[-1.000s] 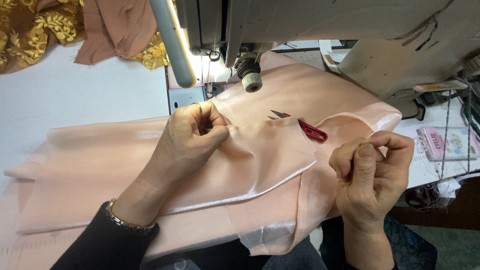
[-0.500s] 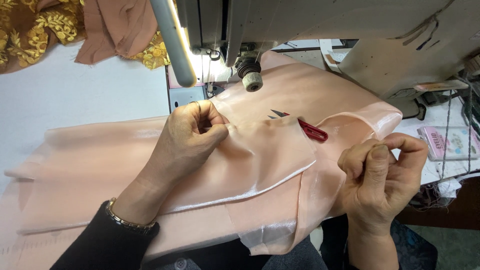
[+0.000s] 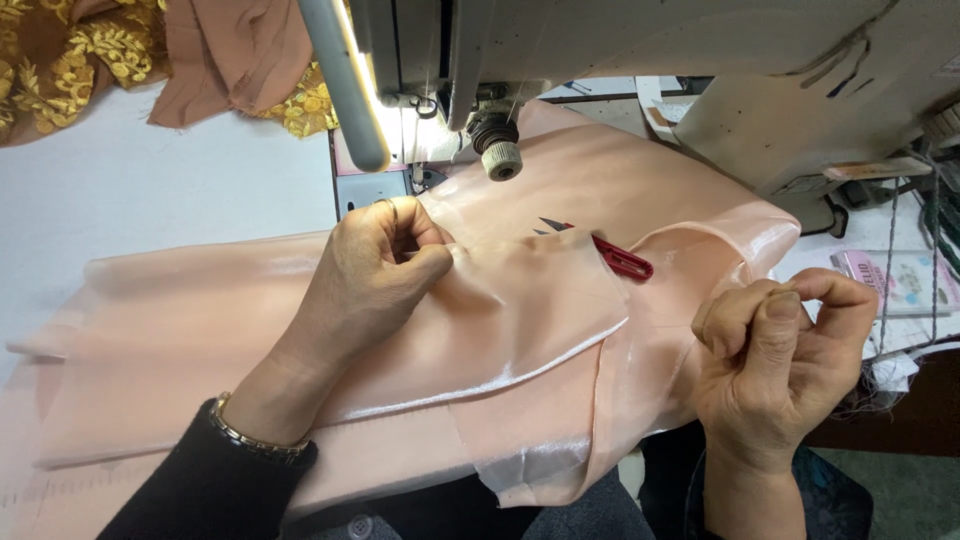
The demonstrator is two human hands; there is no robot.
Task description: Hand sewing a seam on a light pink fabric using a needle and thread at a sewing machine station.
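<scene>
Two hands, one sheet of peach satin fabric (image 3: 520,330), one pair of red-handled snips (image 3: 610,255). Nearest, at four o'clock, the right hand (image 3: 775,365) hangs off the cloth's edge, thumb and forefinger closed; what they hold is too fine to tell. Towards centre, the left hand (image 3: 375,270) pinches a fold of the fabric, which runs long from nine to three. Beyond, the snips lie on it, blades pointing to ten. Farthest, at twelve, the sewing machine (image 3: 600,60)

White sewing table (image 3: 180,190) carries shiny peach fabric (image 3: 560,210), gold-embroidered brown cloth (image 3: 60,60) and sewing machine (image 3: 640,60).
</scene>
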